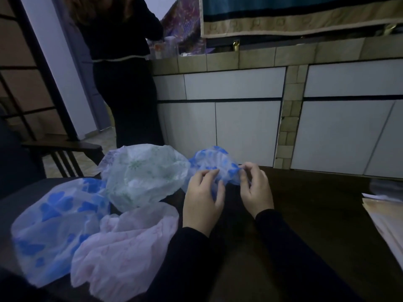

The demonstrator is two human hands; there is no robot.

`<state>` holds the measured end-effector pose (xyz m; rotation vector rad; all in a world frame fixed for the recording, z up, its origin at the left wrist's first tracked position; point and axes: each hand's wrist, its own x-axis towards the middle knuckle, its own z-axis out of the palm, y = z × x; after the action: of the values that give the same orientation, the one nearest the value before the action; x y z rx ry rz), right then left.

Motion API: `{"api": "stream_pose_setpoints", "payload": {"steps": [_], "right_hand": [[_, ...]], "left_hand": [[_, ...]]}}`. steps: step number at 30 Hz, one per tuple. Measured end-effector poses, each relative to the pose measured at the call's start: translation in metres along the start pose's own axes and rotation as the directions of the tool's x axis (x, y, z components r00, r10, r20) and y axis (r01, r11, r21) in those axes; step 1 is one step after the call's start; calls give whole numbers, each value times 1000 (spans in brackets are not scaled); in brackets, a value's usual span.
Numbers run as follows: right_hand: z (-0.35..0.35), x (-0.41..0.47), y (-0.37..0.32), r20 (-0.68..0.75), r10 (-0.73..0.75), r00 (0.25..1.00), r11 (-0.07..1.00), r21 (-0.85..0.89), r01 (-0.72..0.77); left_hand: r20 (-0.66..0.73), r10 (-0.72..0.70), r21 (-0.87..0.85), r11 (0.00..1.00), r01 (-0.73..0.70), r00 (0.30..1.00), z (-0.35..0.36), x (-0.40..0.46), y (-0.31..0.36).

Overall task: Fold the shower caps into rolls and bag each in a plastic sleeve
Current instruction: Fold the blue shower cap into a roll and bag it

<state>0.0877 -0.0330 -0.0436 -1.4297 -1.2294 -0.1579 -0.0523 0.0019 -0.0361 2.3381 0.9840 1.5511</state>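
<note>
**Gathering a blue-flowered cap at the table's far edge**

Pinching opposite edges of a blue-flowered shower cap [214, 163], the left hand [202, 200] and right hand [256, 188] both have fingers curled into its thin plastic, holding it bunched just above the dark table [305, 214]. Left of that cap lie three loose caps: a green-patterned cap [145, 174] just beside it, a pink cap [124, 247] nearer the person, and a large blue-print cap [56, 223] farthest left. A stack of clear sleeves [386, 216] sits well to its right.
</note>
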Motion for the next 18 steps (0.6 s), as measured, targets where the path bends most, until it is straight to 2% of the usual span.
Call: {"api": "stream_pose_setpoints", "payload": {"steps": [5,9,14,18], "right_hand": [[-23,-8,-3,-113,-67,991,997,18,69],[-46,-11,-8,-150,-98,984,995,7,101],[-76,-16,-23,-229,-98,969,995,1,101],[-95,-29,-14,-171,-90,981,996,-38,85]], "left_hand": [[9,100,-38,994,-99,995,-3,-5,6],[12,100,-70,993,-99,995,-5,-4,10],[76,26,-240,971,-7,997,-7,-2,29],[53,-82,-399,912,96,995,-9,10,52]]}}
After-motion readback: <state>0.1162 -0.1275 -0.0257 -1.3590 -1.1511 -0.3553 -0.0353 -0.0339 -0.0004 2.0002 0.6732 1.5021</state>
